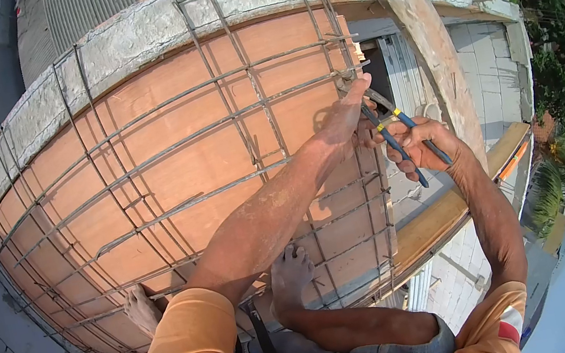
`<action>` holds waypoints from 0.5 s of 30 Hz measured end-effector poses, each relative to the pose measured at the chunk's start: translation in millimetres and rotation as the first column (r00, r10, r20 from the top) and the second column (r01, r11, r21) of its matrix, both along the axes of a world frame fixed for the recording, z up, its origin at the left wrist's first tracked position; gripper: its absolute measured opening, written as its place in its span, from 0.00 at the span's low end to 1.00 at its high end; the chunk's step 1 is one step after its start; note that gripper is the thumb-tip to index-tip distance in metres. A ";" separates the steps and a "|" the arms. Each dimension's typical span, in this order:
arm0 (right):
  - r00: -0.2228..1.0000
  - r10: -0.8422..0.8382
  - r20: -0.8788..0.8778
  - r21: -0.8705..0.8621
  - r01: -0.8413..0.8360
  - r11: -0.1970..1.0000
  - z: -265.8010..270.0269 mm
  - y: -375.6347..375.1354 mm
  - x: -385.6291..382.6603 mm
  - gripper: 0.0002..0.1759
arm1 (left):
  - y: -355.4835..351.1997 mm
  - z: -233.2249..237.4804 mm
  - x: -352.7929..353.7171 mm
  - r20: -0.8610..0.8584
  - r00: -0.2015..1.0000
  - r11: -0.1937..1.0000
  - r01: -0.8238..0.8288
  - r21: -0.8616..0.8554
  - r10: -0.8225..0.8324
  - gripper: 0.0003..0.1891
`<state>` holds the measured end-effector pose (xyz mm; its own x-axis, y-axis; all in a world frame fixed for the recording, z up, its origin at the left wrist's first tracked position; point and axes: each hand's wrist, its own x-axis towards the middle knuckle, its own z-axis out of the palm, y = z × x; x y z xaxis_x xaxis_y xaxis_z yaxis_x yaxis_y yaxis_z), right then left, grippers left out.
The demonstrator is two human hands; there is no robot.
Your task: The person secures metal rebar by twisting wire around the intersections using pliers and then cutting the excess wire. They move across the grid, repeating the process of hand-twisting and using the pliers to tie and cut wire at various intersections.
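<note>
My right hand (422, 144) is closed around the blue handles of a pair of pincers (386, 129), which have yellow bands. The handles are spread apart, and the metal head reaches up to the crossing of steel bars at the panel's right edge. My left hand (344, 119) is at that same crossing, beside the pincers' head, with its thumb pointing up and its fingers curled and partly hidden. What the left fingers hold is too small to make out. The rebar grid (177, 155) lies over an orange-brown plywood panel (160, 126).
My bare feet (291, 275) stand on the panel among the bars. A concrete beam (143, 31) runs along the far edge. A wooden post (424, 38) rises at the right, near my hands. Beyond the panel's right edge are a timber beam (447, 211) and a drop to block walls.
</note>
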<state>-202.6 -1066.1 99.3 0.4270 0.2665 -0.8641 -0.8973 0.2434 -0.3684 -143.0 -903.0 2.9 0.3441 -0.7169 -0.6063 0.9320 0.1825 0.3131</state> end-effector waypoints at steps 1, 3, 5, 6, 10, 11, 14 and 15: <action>1.000 0.011 -0.003 0.002 -0.011 1.000 -1.4 1.3 -4.1 0.28 | -0.4 -6.5 -0.6 -0.003 1.000 1.000 -0.011 0.002 0.011 0.33; 0.998 -0.049 0.043 0.037 0.048 0.998 -1.5 6.1 -6.8 0.26 | -1.9 -20.5 5.0 0.016 0.988 0.978 0.153 -0.143 -0.152 0.31; 0.999 -0.019 0.042 0.043 0.018 0.999 -7.2 5.2 -8.8 0.27 | 1.3 -28.5 12.0 0.053 0.984 0.979 0.174 -0.107 -0.169 0.28; 0.999 -0.021 0.046 0.021 0.020 1.000 -6.7 5.9 -9.3 0.26 | -0.8 -29.7 13.3 0.097 0.974 0.973 0.215 -0.088 -0.207 0.27; 0.995 -0.087 0.037 0.083 0.084 0.993 -16.8 13.3 -18.9 0.25 | -25.2 -13.9 -6.8 -0.360 0.893 0.916 -0.352 -0.191 0.269 0.21; 0.993 -0.117 0.025 0.153 0.112 0.982 -20.4 12.6 -21.0 0.24 | -28.0 -21.5 -8.1 -0.359 0.893 0.914 -0.355 -0.196 0.270 0.21; 0.991 0.116 0.064 -0.140 -0.106 0.984 -11.9 3.6 -19.2 0.24 | -33.3 -16.5 -12.0 -0.378 0.869 0.880 -0.420 -0.223 0.319 0.11; 0.955 0.294 0.021 -0.382 -0.264 0.886 -4.5 -0.5 -16.7 0.25 | -34.8 -15.7 -13.9 -0.389 0.871 0.882 -0.409 -0.234 0.301 0.11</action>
<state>-219.4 -1066.6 94.8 0.4510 0.0513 -0.8911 -0.8733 -0.1811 -0.4524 -156.9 -937.8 -12.8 0.4280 -0.7489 -0.5059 0.8222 0.5550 -0.1261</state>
